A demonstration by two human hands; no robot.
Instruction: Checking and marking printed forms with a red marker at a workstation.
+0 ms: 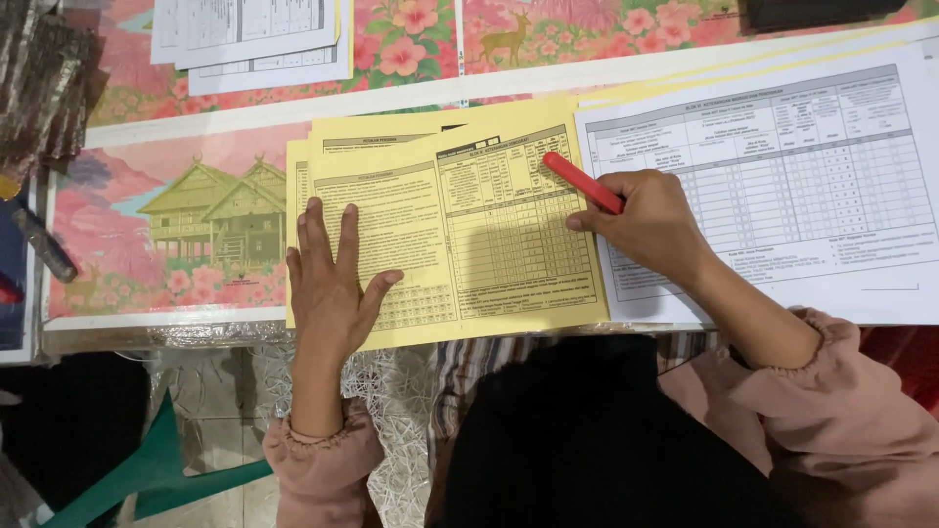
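Observation:
A stack of yellow printed forms [489, 244] lies on a low table with a pink flowered and house-patterned cover. My left hand [331, 284] rests flat on the lower left part of the top yellow sheet, fingers spread. My right hand [646, 223] grips a red pen [581, 182], its tip hidden under my fingers at the yellow sheet's right edge. A large white printed form [782, 176] lies just to the right, partly under my right hand.
More white papers [254, 39] sit at the table's far left. A dark woven bundle [39, 78] is at the upper left corner. The table's front edge [176, 328] runs above a white lace cloth and green shapes [147, 479] on the floor.

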